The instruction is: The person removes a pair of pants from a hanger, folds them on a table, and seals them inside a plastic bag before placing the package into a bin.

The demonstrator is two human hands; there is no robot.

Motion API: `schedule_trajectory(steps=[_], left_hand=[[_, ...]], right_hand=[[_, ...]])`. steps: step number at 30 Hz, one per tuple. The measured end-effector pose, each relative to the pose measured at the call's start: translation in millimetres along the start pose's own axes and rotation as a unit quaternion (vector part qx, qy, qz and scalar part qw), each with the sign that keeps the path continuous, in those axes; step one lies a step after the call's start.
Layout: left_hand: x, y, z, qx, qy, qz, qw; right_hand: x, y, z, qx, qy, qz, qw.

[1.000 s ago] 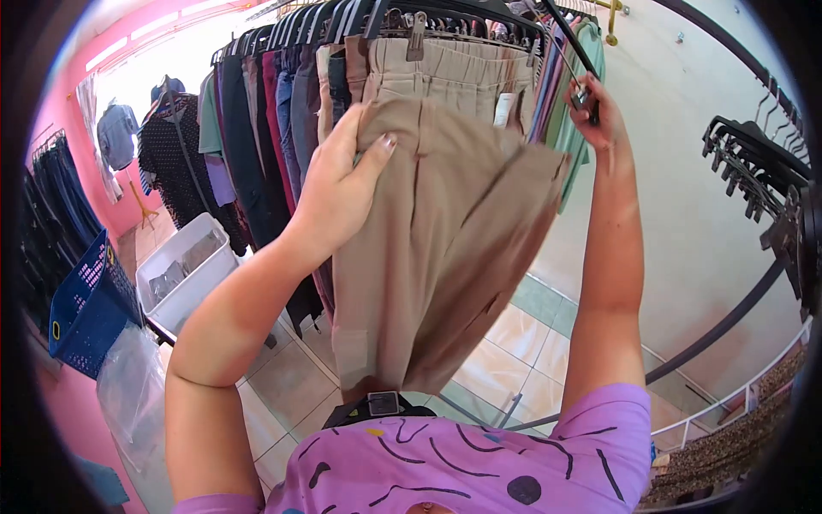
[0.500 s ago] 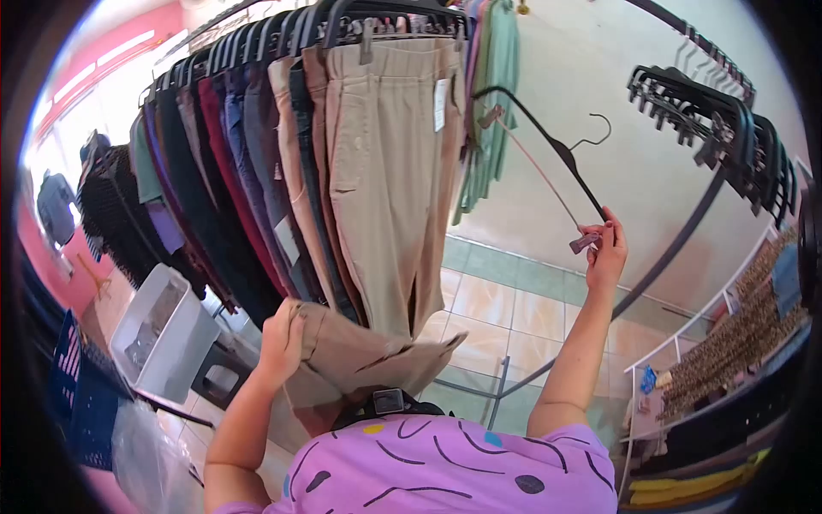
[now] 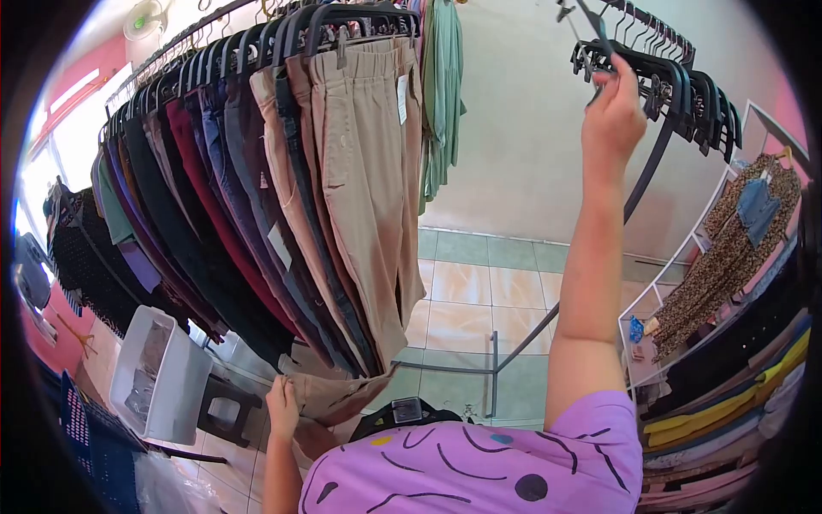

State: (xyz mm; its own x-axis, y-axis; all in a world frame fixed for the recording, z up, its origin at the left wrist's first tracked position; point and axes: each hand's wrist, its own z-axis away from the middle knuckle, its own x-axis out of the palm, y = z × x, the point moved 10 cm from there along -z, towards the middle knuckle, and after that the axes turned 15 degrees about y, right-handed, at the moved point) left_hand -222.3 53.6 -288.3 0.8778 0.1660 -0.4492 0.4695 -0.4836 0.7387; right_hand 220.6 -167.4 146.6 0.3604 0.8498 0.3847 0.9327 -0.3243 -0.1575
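Note:
My left hand (image 3: 282, 406) is closed around the edge of brown trousers (image 3: 336, 392), which droop in folds low in front of my waist. Raised at the upper right, my right hand (image 3: 616, 107) grips a black clip hanger (image 3: 595, 24); the hanger carries no garment, and its top runs out of view. Just behind that hand, a bunch of black clip hangers (image 3: 681, 86) hangs from a rail. Beige trousers (image 3: 368, 163) with a white tag hang from a clip hanger at the near end of the left rack.
Many dark, maroon and blue trousers (image 3: 205, 188) fill the left rack. Below them stand a grey bin (image 3: 175, 390) and a dark stool (image 3: 224, 411). Green garments (image 3: 441, 94) hang at the wall. On the right are a white shelf frame (image 3: 659, 283) and folded clothes (image 3: 728, 411).
My right hand has lifted the hanger up to the hangers on the right rail. My left hand has lowered slightly with the brown trousers, and the view has shifted right.

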Motion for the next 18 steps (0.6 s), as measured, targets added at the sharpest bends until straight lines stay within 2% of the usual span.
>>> schedule_trajectory(steps=[2,4,6,8,10,11,12,13,14,15,16,18], left_hand=[[-11.2,-13.1,8.0,-0.019,0.016,0.001,1.0],[-31.1,-26.1,15.1,-0.04,0.084,0.019,0.996],[-39.5,-48.5,19.8,-0.084,0.056,-0.004,0.995],[-56.7,-65.0,24.2,-0.043,0.133,-0.02,0.99],[-66.8,-62.8,20.4,-0.067,0.114,-0.03,0.991],[-72.0,-64.2,19.5,-0.05,0.133,-0.027,0.989],[-78.0,-65.9,18.1,-0.035,0.152,-0.028,0.987],[-85.3,-40.8,10.5,-0.06,0.132,-0.038,0.989],[-92.9,-22.3,5.0,-0.016,0.148,-0.026,0.989],[-98.0,-16.3,1.6,-0.001,0.151,-0.037,0.988],[-103.0,-11.8,-1.2,0.017,0.154,-0.046,0.987],[-108.8,-16.6,-5.4,-0.041,0.129,-0.021,0.991]], right_hand=[[22.9,7.2,-18.9,0.001,-0.02,0.043,0.999],[40.0,19.8,-29.9,0.003,-0.044,0.083,0.996],[52.8,47.9,-28.8,0.056,-0.102,0.168,0.979],[48.9,52.4,-25.7,0.097,-0.149,0.18,0.968],[45.2,56.8,-22.9,0.015,-0.122,0.124,0.985],[29.7,48.5,-20.3,-0.006,-0.076,0.047,0.996],[6.9,23.9,-12.9,0.031,-0.1,0.104,0.989],[-6.8,22.7,-9.1,-0.063,-0.044,0.134,0.988],[-32.1,8.0,-1.1,-0.091,-0.001,0.038,0.995],[-51.2,7.9,7.6,-0.072,0.014,0.034,0.997],[-66.9,50.8,18.2,-0.03,0.051,-0.002,0.998],[-92.8,-9.9,66.6,0.068,0.046,-0.217,0.973]])
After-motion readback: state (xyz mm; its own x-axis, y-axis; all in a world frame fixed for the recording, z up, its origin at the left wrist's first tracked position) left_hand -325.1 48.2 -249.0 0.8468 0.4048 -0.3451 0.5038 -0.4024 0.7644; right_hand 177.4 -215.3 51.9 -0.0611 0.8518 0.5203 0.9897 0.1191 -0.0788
